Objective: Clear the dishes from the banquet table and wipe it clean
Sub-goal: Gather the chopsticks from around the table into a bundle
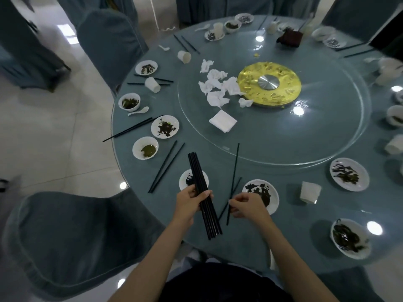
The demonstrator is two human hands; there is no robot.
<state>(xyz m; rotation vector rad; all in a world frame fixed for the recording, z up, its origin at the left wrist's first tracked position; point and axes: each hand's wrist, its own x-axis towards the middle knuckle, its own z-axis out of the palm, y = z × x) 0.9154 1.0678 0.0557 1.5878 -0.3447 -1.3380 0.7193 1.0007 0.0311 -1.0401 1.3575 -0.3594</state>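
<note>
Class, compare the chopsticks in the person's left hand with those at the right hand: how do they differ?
The left hand grips a bundle of chopsticks, packed parallel; the right hand pinches a pair of chopsticks that cross. The bundle holds several, the pair two. Both are black and slim.

Nothing legible: no text, label, brand, number or sign on the plates (165, 126), paper cups (310, 192), napkins (222, 121) or table (207, 149).
</note>
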